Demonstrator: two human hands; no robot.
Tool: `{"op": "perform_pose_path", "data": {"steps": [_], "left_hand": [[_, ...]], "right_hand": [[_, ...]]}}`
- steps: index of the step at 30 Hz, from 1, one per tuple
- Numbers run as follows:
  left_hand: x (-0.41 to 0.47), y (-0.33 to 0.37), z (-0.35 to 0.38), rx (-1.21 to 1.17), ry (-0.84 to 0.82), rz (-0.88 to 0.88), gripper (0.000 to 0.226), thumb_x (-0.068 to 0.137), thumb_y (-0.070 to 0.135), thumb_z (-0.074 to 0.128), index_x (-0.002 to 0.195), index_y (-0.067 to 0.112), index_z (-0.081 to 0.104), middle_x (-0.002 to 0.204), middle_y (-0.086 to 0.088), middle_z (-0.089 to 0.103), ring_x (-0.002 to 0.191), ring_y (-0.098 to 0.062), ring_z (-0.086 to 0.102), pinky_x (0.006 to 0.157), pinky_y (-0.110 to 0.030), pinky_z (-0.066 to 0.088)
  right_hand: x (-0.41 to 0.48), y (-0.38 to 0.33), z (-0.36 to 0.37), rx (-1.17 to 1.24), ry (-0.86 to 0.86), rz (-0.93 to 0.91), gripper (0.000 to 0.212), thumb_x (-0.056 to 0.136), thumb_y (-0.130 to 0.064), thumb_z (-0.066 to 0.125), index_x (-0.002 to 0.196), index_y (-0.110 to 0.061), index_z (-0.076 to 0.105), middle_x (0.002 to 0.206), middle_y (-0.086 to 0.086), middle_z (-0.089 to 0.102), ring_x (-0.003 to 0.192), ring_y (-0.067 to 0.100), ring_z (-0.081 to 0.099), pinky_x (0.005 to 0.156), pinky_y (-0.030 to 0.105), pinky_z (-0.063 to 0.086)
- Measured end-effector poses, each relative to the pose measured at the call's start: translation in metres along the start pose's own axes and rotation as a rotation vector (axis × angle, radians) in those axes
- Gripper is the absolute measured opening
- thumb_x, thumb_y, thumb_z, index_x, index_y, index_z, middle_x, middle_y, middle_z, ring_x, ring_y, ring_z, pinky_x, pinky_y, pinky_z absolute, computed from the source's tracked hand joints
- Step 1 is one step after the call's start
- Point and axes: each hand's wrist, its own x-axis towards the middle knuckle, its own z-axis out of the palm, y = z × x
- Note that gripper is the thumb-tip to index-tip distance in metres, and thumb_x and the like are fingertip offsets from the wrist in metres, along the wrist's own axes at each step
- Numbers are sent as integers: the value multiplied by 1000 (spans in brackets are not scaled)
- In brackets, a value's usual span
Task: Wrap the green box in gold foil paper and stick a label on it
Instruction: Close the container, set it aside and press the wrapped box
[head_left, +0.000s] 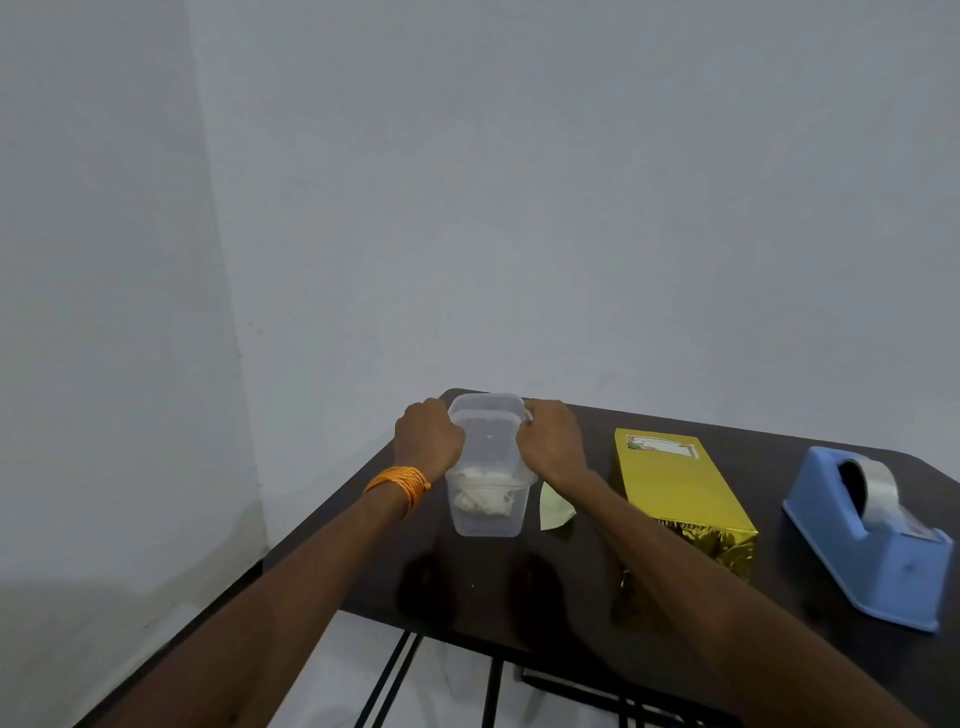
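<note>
Gold-foil-wrapped rectangular box lay on the dark smooth worktop, shiny, creased at its near end, with a white printed label on its far top. To its left, the left hand and right hand gripped a clear lidded plastic container by its upper sides. A pale paper scrap lay between container and box. A blue plastic tape dispenser stood to the right. An orange thread band circled the left wrist.
</note>
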Motion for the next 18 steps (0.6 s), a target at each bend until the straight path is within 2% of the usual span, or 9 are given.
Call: {"op": "perform_pose_path", "data": {"steps": [6,11,15,18], "left_hand": [[2,0,4,3,-30,-11,19,89,12,55,97,-1,67,100,-19,69,92,-34,64,68,-31,44],[7,2,8,32,-37,-14,19,90,11,54,99,-1,65,103,-19,69,95,-36,64,74,-34,48],[7,0,12,45,-16,-17,21,91,11,53,104,-1,65,107,-19,68,98,-35,63,79,-35,49],[7,-3,14,60,-24,-13,21,91,10,52,104,0,65,110,-19,67,100,-35,62,81,-36,49]], "right_hand": [[3,6,3,-41,-13,30,21,96,-7,55,102,-6,74,96,11,73,78,18,64,68,27,54],[10,12,6,-94,-63,33,20,98,-12,57,110,-5,71,104,11,70,80,16,61,70,23,49],[12,14,10,-131,-81,21,22,98,-11,54,109,-6,72,109,13,69,86,21,66,71,25,52],[13,15,12,-129,-118,33,23,98,-11,53,112,-6,71,113,14,67,92,24,65,73,25,49]]}}
